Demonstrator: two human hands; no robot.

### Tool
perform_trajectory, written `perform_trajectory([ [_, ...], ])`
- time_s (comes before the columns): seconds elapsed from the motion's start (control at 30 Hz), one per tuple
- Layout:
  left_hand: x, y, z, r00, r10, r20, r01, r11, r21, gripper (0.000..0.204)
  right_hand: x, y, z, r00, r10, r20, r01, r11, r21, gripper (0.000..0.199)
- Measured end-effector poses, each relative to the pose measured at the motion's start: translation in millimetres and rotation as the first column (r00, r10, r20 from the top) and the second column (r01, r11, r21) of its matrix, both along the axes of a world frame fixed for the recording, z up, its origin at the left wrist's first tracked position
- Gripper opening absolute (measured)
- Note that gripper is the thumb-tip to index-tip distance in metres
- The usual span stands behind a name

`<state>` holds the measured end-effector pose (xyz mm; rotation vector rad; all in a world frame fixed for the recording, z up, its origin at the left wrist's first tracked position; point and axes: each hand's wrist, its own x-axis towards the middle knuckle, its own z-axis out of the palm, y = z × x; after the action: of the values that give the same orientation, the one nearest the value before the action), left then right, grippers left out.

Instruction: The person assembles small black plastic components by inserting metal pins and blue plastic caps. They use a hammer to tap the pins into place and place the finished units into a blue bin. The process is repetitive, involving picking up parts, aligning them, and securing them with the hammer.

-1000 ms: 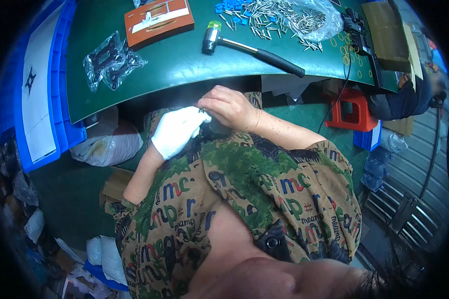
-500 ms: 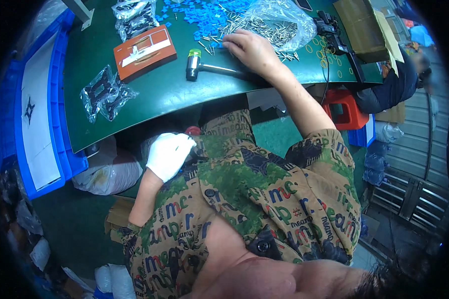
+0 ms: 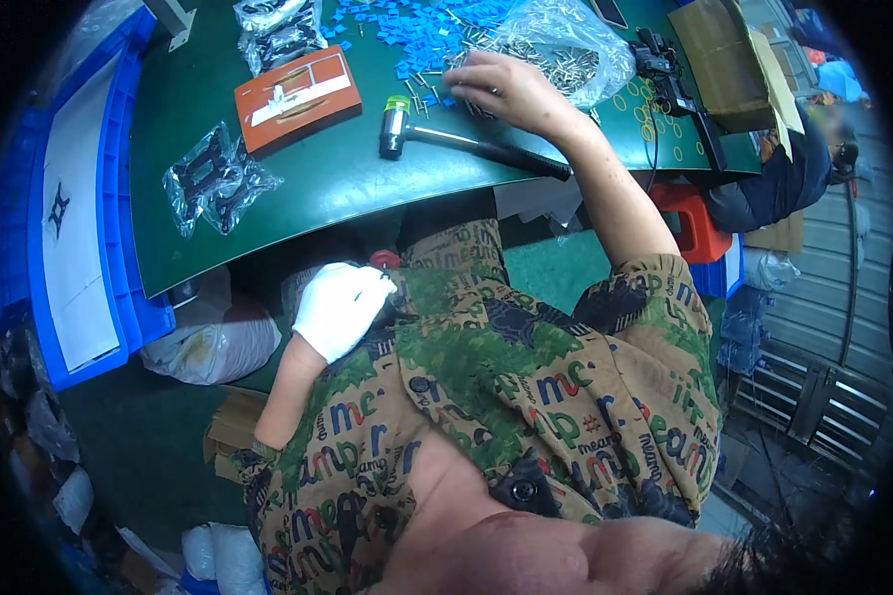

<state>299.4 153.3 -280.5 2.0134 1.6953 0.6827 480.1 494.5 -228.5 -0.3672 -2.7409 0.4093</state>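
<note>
My bare right hand (image 3: 514,91) reaches over the green table (image 3: 318,188), palm down, with its fingers slightly bent and apart at the near edge of a heap of metal pins (image 3: 566,67). Nothing shows in its grip. A hammer (image 3: 394,134) with a yellow-green cap and black handle lies just below that hand. My left hand (image 3: 339,309), in a white glove, rests by my lap, its fingers curled together; whatever they may hold is hidden. Small blue plastic pieces (image 3: 417,38) are spread beside the pins, which lie partly in a clear plastic bag (image 3: 605,59).
An orange-red box (image 3: 303,104) and bagged black parts (image 3: 218,183) occupy the table's left side. Yellow rings (image 3: 648,124), a black device (image 3: 665,74) and a cardboard box (image 3: 724,64) are on the right. Blue trays (image 3: 119,248) stand left; a red stool (image 3: 700,223) and a person are at right.
My right hand has shifted slightly and its fingers have moved apart over the pins; the hammer's handle now shows fully. My left hand stays by my lap. The view has tilted a little.
</note>
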Motion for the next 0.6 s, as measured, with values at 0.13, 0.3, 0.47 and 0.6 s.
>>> perform_trajectory([
  [0.13, 3, 2, 9, 0.999, 0.041, 0.032, -0.038, 0.996, -0.087, 0.015, 6, 3, -4, 0.990, -0.131, 0.043, 0.126, 0.986, 0.110, 0.025],
  [0.3, 5, 2, 10, 0.997, 0.039, 0.061, -0.034, 0.996, -0.080, 0.017, 0, -4, -7, 0.989, -0.057, 0.133, 0.026, 0.975, 0.220, 0.021],
  [0.47, 3, 2, 8, 1.000, 0.015, 0.023, -0.013, 0.997, -0.077, 0.019, -4, -6, -1, 0.965, -0.062, 0.255, -0.024, 0.947, 0.322, 0.023],
  [0.6, 7, 3, 11, 0.999, 0.054, 0.009, -0.052, 0.987, -0.153, 0.020, -8, -4, 6, 0.938, -0.024, 0.347, -0.101, 0.936, 0.339, 0.023],
])
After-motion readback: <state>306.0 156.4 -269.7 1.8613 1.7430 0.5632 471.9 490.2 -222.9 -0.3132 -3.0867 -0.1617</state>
